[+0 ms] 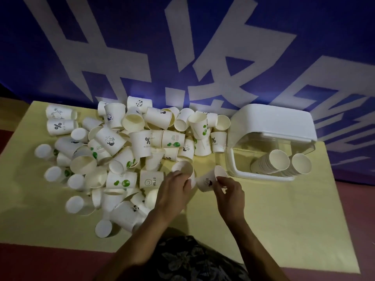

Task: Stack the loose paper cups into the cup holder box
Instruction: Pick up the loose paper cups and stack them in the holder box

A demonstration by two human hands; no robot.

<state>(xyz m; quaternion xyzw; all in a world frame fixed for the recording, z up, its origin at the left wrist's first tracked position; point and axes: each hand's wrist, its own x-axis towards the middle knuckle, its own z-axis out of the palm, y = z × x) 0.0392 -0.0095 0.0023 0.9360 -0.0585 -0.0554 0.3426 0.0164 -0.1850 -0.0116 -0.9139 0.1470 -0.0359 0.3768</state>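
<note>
— Behind our worktop [284, 230] hangs a blue banner [121, 37] with big white characters; what do we have on the yellow sheet?

— We see a heap of loose paper cups [125, 151] on the left half, most lying on their sides. Our cup holder box [269, 138] stands at the right, lid raised, with two nested stacks [278, 162] lying inside, mouths towards us.

— And our hands?

— Our left hand [174, 189] has its fingers curled round one plain cup [183, 169]. Our right hand [229, 191] pinches a printed cup [209, 180] by its rim. Both cups sit just beside each other, between heap and box.
</note>
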